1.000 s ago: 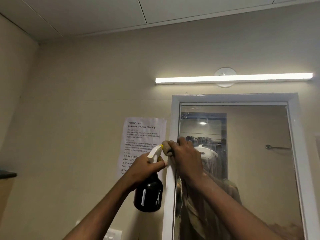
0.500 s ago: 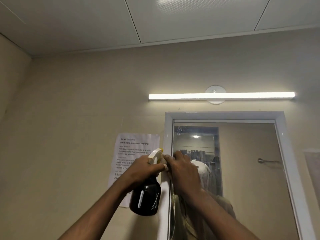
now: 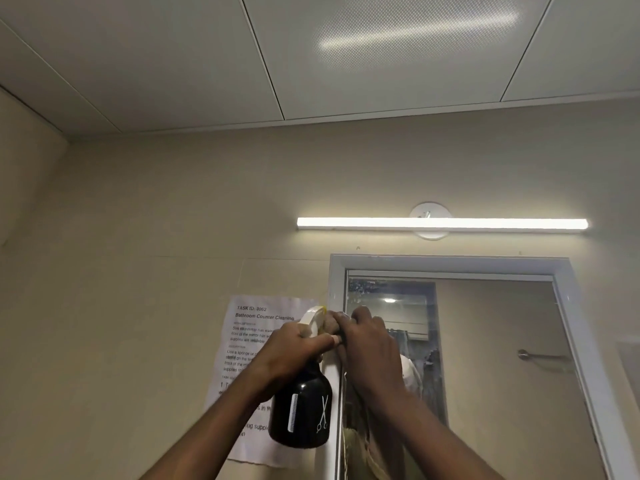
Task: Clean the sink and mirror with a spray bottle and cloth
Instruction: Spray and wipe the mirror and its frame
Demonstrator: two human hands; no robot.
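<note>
A wall mirror [image 3: 495, 358] in a white frame [image 3: 336, 285] fills the lower right of the head view. My left hand [image 3: 294, 351] grips a black spray bottle [image 3: 300, 414] with a white and yellow trigger head [image 3: 313, 315], held just left of the frame. My right hand [image 3: 370, 344] presses a small brownish cloth [image 3: 330, 325] against the frame's left edge, right beside the nozzle. Most of the cloth is hidden under my fingers. The sink is out of view.
A printed instruction sheet [image 3: 256, 334] is taped to the beige wall left of the mirror. A lit tube light [image 3: 441, 223] runs above the mirror. The mirror reflects a towel bar [image 3: 540, 355] and a doorway. Ceiling panels fill the top.
The view has tilted upward, showing more ceiling. Both hands stay together at the mirror frame's left edge, with the cloth still against it and the bottle still held.
</note>
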